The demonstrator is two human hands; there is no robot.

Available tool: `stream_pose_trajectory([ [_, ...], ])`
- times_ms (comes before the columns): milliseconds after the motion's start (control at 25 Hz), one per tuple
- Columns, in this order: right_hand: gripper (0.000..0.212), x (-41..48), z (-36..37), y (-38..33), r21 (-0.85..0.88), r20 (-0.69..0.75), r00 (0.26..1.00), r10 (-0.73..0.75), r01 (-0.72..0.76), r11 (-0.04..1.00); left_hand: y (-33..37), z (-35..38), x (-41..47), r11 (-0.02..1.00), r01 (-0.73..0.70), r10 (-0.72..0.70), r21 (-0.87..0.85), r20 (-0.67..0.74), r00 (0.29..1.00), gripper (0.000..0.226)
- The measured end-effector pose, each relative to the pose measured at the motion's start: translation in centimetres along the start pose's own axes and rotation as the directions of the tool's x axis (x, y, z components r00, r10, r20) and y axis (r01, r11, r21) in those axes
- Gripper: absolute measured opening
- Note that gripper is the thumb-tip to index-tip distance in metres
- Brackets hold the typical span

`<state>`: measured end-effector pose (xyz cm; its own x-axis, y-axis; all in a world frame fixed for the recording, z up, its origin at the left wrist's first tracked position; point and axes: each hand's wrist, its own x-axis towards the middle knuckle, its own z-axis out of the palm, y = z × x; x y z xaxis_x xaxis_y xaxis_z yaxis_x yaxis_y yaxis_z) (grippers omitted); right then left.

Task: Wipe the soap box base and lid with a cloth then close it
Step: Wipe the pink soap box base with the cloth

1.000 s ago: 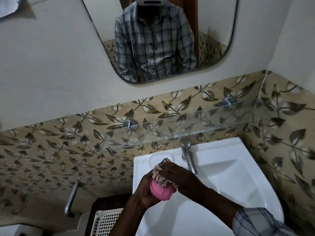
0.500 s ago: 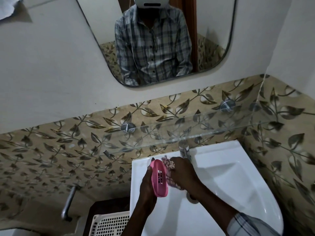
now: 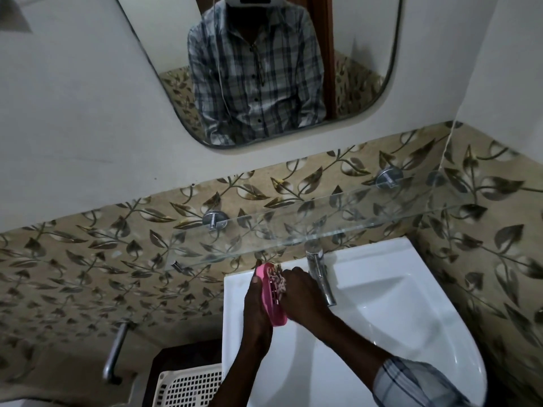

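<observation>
My left hand (image 3: 258,306) grips a pink slotted soap box part (image 3: 271,301), held on edge over the back left corner of the white sink (image 3: 396,333). Whether it is the base or the lid I cannot tell. My right hand (image 3: 302,295) presses a patterned pink-and-white cloth (image 3: 277,279) against the part's inner face. The other half of the soap box is not in view.
A chrome tap (image 3: 320,277) stands just right of my right hand. A glass shelf (image 3: 308,230) runs along the leaf-patterned wall above the sink. A white perforated basket (image 3: 188,386) and a metal handle (image 3: 116,352) lie at lower left. A mirror (image 3: 258,69) hangs above.
The pink part has turned from face-on to edge-on and risen toward the sink's back left corner. Both hands moved up with it, the cloth staying against it.
</observation>
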<state>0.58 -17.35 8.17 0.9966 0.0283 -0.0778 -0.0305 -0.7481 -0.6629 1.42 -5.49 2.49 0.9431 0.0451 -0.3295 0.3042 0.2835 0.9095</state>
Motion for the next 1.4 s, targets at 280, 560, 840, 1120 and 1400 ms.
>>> stream_pose_trajectory([
  [280,0.014,0.6,-1.5,0.0,0.711,0.460,0.862,0.213,-0.502,0.493,0.4,-0.4,0.2,0.997,-0.067,0.068,-0.024,0.058,0.996,0.061],
  [560,0.017,0.6,0.0,-0.7,0.586,-0.093,0.955,0.281,-0.176,0.791,-1.6,-0.6,-0.5,0.993,-0.107,0.099,0.059,0.119,0.988,0.038],
  [840,0.009,-2.7,0.9,3.9,0.148,-0.017,1.000,0.000,0.002,0.989,0.8,-3.1,0.7,0.994,0.086,-0.089,0.070,0.056,0.994,0.066],
  [1120,0.049,-0.6,1.8,1.4,0.206,-0.139,0.967,-0.212,0.237,0.949,-0.5,-1.4,-1.5,0.977,0.039,-0.075,0.207,0.165,0.983,0.031],
  [1400,0.019,-0.3,-0.1,1.7,0.214,-0.016,0.997,0.075,-0.070,0.974,-0.5,-1.9,-1.4,0.993,0.116,-0.116,0.030,0.014,0.993,0.050],
])
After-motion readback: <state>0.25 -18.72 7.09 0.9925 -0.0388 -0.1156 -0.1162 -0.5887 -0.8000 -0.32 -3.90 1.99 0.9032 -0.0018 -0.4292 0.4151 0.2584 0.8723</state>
